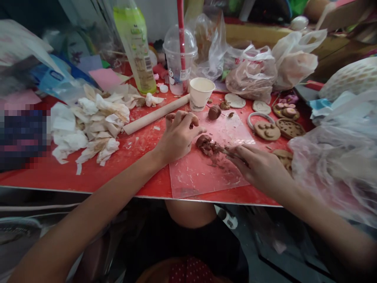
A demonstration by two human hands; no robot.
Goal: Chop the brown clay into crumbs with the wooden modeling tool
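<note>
While the right hand (pixel 256 163) grips a tool (pixel 222 149) at the clay (pixel 204 144), mashing seems under way
Left hand (pixel 178 137): grip curled, contents unclear; next move likely needs steady pressure

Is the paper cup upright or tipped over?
Upright: the cup stands on its narrower base, with its wide rim facing up.

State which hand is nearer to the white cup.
Left. The left hand is close in front, slightly left of the cup; the right hand is farther off, toward front right.
</note>
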